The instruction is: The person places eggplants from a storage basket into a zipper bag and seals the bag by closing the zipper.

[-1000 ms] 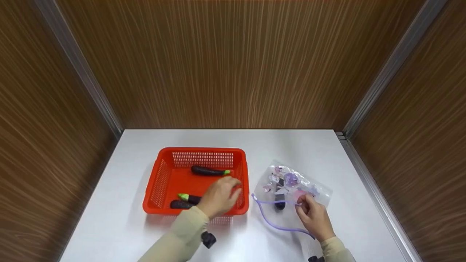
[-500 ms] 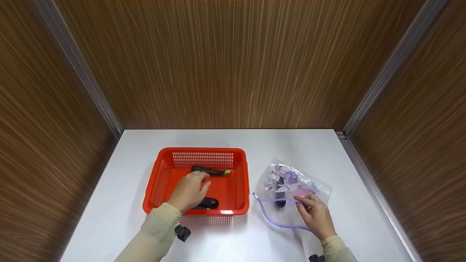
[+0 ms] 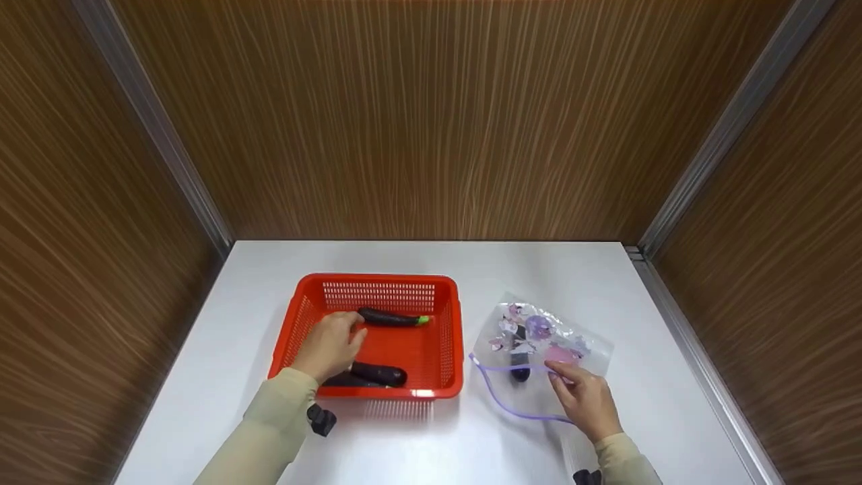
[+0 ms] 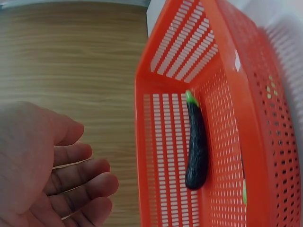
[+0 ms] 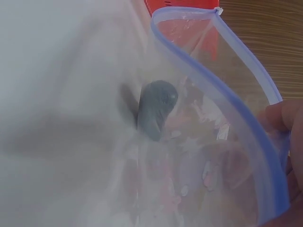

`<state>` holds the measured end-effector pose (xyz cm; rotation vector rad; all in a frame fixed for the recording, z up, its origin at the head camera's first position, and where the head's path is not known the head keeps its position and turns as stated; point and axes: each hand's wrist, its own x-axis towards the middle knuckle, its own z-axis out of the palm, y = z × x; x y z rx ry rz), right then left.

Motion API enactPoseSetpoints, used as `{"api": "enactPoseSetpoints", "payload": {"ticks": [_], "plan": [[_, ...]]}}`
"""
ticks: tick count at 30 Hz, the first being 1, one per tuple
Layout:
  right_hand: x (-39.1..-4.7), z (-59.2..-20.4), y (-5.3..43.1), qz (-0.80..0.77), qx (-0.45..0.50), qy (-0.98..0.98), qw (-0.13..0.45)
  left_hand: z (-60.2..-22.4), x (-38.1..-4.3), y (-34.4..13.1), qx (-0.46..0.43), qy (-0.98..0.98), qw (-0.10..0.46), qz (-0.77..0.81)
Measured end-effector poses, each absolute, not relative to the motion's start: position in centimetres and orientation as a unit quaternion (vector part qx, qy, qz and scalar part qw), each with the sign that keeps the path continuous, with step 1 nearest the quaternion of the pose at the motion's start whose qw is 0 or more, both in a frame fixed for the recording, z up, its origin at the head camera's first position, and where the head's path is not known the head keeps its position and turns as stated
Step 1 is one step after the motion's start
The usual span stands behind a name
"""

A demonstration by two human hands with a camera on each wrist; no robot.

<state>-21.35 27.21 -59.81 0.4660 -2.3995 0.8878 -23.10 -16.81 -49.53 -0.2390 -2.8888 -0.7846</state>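
Observation:
My left hand (image 3: 330, 347) hovers over the left part of the red plastic basket (image 3: 377, 277), its fingers loosely bent around nothing. An eggplant (image 3: 390, 318) with a green stem end lies toward the basket's back. Near the front wall, a second eggplant (image 3: 378, 374) lies against a third eggplant (image 3: 347, 381), both partly covered by that hand. To the right, my right hand (image 3: 587, 401) pinches the purple-edged rim of a clear, flower-printed zip bag (image 3: 592, 343), whose mouth gapes. Inside the bag rests another eggplant (image 5: 158, 101), seen hazily through the plastic in the right wrist view.
Basket and bag sit side by side on a white table (image 3: 431, 259), with a narrow gap between them. Wood-grain panels (image 3: 431, 121) enclose the table at the back and both sides.
My left hand has moved left across the basket, from its front right to its left part, uncovering the front eggplants' right ends. My right hand keeps its pinch on the bag rim, hardly moving.

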Motion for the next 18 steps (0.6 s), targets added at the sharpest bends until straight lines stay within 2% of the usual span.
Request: {"api": "enactPoseSetpoints", "payload": {"ticks": [6,18], "plan": [[-21.5,-59.8,27.2,0.331,0.176,-0.888,0.267,-49.6,-23.7,-17.8,-0.046,-0.959,0.043,-0.276],[-21.6,-60.0,27.3,0.347,0.158,-0.888,0.256,-50.0,-24.5,-18.6,-0.034,-0.957,0.044,-0.285]]}}
